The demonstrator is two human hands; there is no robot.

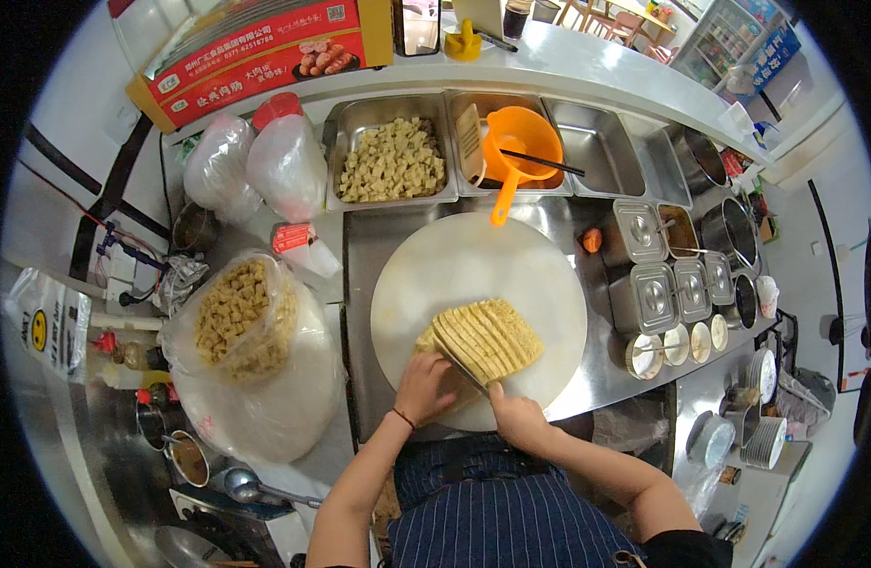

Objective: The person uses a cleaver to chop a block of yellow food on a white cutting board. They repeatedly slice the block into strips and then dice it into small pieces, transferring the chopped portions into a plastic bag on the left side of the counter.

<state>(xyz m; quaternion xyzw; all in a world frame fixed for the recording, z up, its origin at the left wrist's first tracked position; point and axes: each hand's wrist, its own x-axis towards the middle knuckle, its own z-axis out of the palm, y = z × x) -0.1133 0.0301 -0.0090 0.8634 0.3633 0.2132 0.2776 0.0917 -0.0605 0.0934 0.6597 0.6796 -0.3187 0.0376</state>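
Note:
A pale yellow block of food, perhaps tofu or cake (489, 337), lies cut into parallel strips on a round white cutting board (435, 255). My right hand (518, 419) grips the handle of a kitchen knife (464, 366), whose blade stands at the lower left side of the strips. On the other side of the blade, my left hand (425, 390) rests its fingers at the block's left end. What its fingertips touch is partly hidden, so I cannot tell whether they hold a piece.
Behind the board stand a steel pan of cubes (393, 160) and an orange strainer (524, 142) with a long handle. At left, a plastic bag of cubes (237, 312) sits on a wrapped round slab (286, 412). Lidded steel containers (652, 298) and small bowls (645, 355) line the right.

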